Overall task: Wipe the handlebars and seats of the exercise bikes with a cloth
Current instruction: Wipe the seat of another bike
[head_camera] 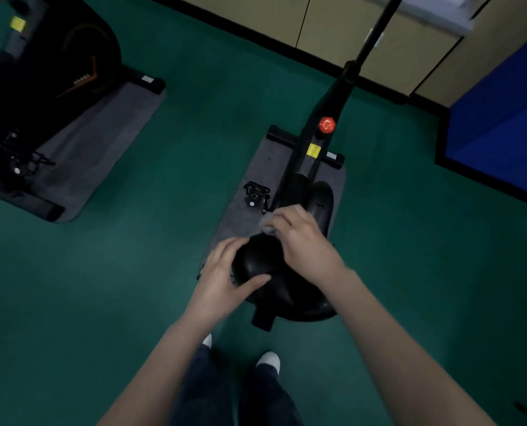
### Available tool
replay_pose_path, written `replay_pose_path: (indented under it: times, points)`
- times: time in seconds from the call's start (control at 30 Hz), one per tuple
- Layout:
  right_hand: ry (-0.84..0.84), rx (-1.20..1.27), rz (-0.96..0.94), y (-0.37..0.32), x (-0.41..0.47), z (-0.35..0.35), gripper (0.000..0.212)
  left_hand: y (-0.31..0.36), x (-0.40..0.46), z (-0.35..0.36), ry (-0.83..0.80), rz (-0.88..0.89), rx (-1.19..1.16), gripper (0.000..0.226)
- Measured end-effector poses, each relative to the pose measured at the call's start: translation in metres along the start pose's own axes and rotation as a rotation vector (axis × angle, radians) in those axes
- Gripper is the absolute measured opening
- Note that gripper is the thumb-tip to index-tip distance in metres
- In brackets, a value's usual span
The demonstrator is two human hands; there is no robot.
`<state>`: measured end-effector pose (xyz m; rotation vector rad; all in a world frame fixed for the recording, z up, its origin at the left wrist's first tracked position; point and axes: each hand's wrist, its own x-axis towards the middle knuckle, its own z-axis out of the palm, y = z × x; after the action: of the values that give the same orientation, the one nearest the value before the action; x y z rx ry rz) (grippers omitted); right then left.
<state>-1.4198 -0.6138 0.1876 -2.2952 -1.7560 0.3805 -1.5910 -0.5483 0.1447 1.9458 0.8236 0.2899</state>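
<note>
- Green floor [163,179], grey mat [256,167] lying under the bike [314,149].
- Left hand [225,278] gripping the seat [265,262], right hand [302,241] pinching a cloth [268,227] on it.
- Tan wall panels [332,23] running behind.

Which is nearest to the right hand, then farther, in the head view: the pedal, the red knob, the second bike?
From the right hand:
1. Pedal, just ahead-left.
2. Red knob, ahead on the frame.
3. Second bike, far left.

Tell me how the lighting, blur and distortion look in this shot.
Head view: dim overall, so the black seat barely separates from the bike frame; the cloth under the right hand is smeared by motion blur; the left hand looks sharper; wide-angle lens bends the wall line and stretches the forearms.
</note>
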Motion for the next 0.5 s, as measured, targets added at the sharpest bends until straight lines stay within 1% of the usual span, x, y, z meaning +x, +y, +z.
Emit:
replay_pose_path:
  times: [0.1,0.17,0.3,0.37,0.43,0.5]
  points:
    - [-0.024,-0.142,0.048,0.004,0.011,-0.002,0.033,-0.005,0.004,-0.001,-0.024,0.021,-0.015,0.083]
    - [-0.086,-0.181,0.041,-0.004,0.016,0.003,0.036,-0.007,0.006,-0.003,-0.042,0.028,-0.010,0.085]
    - [-0.230,-0.189,-0.008,-0.004,0.035,0.000,0.036,-0.008,0.014,-0.004,-0.094,0.031,0.001,0.082]
    - [-0.258,-0.228,-0.016,0.004,0.042,-0.007,0.036,-0.005,0.019,-0.002,-0.108,0.017,-0.032,0.077]
    - [-0.178,-0.274,-0.014,0.017,0.045,-0.013,0.037,0.000,0.026,0.001,-0.108,0.011,-0.055,0.070]
    - [0.027,-0.213,0.066,0.032,0.043,-0.021,0.038,0.005,0.034,0.004,-0.105,0.013,-0.063,0.064]
